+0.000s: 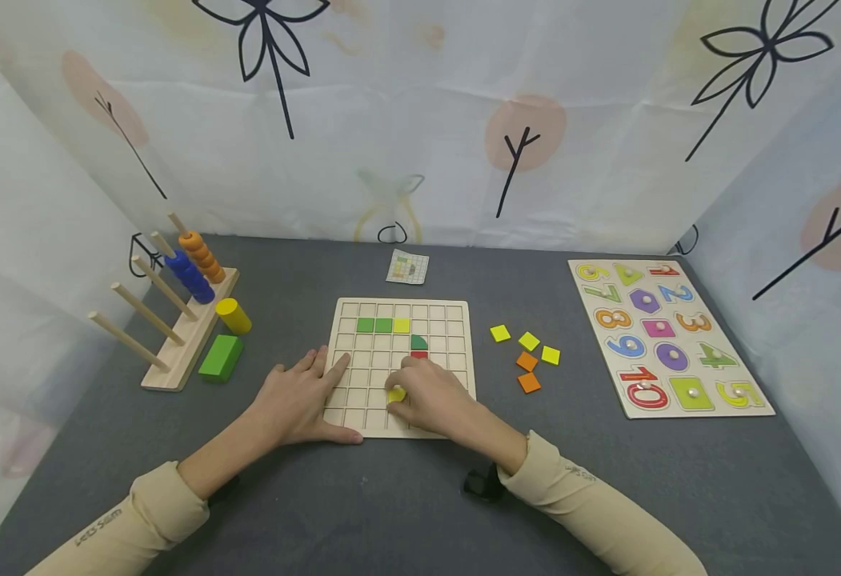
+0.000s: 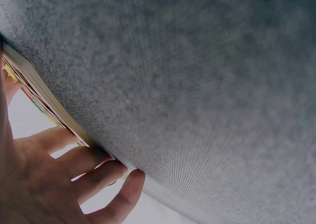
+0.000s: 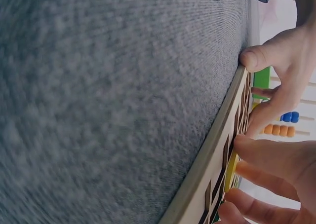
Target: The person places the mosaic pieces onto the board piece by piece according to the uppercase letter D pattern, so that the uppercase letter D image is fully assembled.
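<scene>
A wooden grid board lies flat on the dark table. Along its left side rests my left hand, fingers spread, index finger over the board and thumb by the near edge. My right hand pinches a small yellow tile low over the grid; the right wrist view shows this yellow tile between thumb and fingers, close against the board. In the upper rows sit two green square tiles, a yellow square tile, a green round-cornered tile and a partly covered red tile.
Loose yellow tiles and orange tiles lie right of the board. Farther right is a number puzzle. A peg stand with beads, a yellow cylinder and a green block stand left. A pattern card lies behind.
</scene>
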Demonstrator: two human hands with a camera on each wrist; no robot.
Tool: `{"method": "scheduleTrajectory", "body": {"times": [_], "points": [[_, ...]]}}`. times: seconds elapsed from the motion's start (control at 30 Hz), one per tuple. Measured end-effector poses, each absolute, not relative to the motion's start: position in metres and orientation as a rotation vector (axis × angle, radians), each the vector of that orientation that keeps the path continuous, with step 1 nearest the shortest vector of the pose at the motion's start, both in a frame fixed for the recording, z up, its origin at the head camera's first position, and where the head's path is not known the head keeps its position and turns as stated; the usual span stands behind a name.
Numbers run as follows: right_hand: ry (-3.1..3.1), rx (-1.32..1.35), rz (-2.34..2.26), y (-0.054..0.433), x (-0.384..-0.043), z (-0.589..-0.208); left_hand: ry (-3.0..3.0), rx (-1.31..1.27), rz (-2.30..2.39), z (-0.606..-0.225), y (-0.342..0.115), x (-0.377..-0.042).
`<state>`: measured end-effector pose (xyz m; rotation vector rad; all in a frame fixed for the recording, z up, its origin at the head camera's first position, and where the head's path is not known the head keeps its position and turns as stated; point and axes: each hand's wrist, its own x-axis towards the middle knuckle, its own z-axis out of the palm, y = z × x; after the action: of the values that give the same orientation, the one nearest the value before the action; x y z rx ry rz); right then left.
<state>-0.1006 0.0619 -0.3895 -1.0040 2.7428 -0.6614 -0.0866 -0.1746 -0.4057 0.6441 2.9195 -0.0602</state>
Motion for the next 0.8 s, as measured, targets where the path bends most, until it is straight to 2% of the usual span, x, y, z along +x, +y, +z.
{"method": "scheduleTrajectory", "body": {"times": [0.8], "points": [[2.745, -1.006, -0.615, 0.0635, -0.1012, -0.3883, 2.937, 0.653, -0.060, -0.4084, -0.1748, -0.0862]]}}
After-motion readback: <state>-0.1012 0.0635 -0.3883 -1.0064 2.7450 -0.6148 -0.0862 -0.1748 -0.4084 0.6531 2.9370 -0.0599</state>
